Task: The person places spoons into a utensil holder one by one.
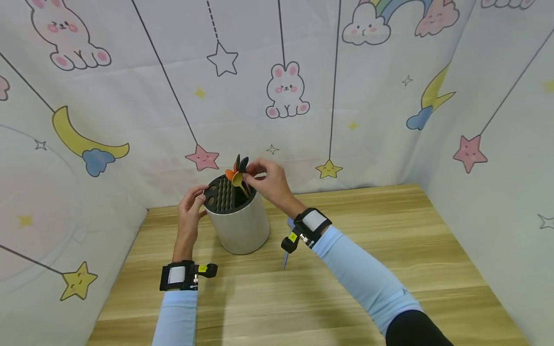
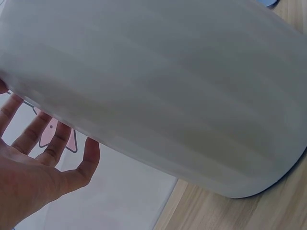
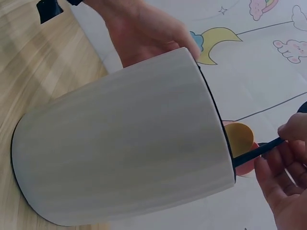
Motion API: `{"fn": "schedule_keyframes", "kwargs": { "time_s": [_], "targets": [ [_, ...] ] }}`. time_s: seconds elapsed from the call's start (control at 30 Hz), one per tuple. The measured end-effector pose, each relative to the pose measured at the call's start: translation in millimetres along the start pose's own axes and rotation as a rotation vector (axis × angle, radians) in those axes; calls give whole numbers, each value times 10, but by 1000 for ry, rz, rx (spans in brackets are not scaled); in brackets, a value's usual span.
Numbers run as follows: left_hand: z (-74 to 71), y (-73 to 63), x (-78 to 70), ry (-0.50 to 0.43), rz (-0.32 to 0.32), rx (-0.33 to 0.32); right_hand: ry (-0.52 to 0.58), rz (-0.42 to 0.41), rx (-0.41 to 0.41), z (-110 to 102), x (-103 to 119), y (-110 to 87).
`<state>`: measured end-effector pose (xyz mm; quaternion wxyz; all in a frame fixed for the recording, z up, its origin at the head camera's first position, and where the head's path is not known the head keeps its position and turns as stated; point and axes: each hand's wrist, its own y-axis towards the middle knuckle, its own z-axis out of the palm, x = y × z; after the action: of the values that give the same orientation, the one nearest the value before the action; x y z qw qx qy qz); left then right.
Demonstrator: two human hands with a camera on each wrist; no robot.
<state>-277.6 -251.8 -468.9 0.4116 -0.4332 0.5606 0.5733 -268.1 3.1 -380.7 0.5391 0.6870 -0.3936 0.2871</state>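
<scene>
A pale, round utensil holder with a dark slotted top stands on the table. My left hand touches its left side near the rim; in the left wrist view its fingers are spread along the wall. At the open compartment, my right hand pinches the dark handle of a black spoon whose lower end is inside the holder. Beside it a yellow spoon and an orange utensil stick up. The utensils' lower ends are mostly hidden.
A light blue-violet slim utensil lies on the wooden table, partly covered by the right wrist. Printed cloth walls rise close behind the holder and at both sides.
</scene>
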Motion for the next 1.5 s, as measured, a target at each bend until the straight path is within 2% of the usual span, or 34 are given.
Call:
{"fn": "schedule_keyframes", "kwargs": {
  "time_s": [0.23, 0.4, 0.5, 0.57, 0.67, 0.87, 1.0, 1.23, 1.5],
  "targets": [
    [-40, -54, 24, 6, -13, -17, -123, 70, 90, 8, -54, -77],
    [-21, -19, 2, 11, -2, -6, -242, 116, 36, -166, -152, -145],
    [-3, 5, -4, 10, 7, 8, -320, 187, 24, -286, -291, -241],
    [6, 33, -14, 14, 10, 5, -387, 242, 53, -347, -402, -312],
    [-1, 50, -9, 20, -1, -7, -507, 297, 139, -377, -605, -435],
    [6, 46, 10, 8, -7, 2, -648, 379, 291, -350, -835, -628],
    [28, 56, 0, 1, 4, 0, -732, 405, 323, -329, -905, -685],
    [19, 53, 7, 12, 13, -2, -819, 471, 374, -268, -1028, -772],
    [24, 19, -13, 4, 5, -2, -925, 456, 439, -207, -1093, -856]
  ]
}}
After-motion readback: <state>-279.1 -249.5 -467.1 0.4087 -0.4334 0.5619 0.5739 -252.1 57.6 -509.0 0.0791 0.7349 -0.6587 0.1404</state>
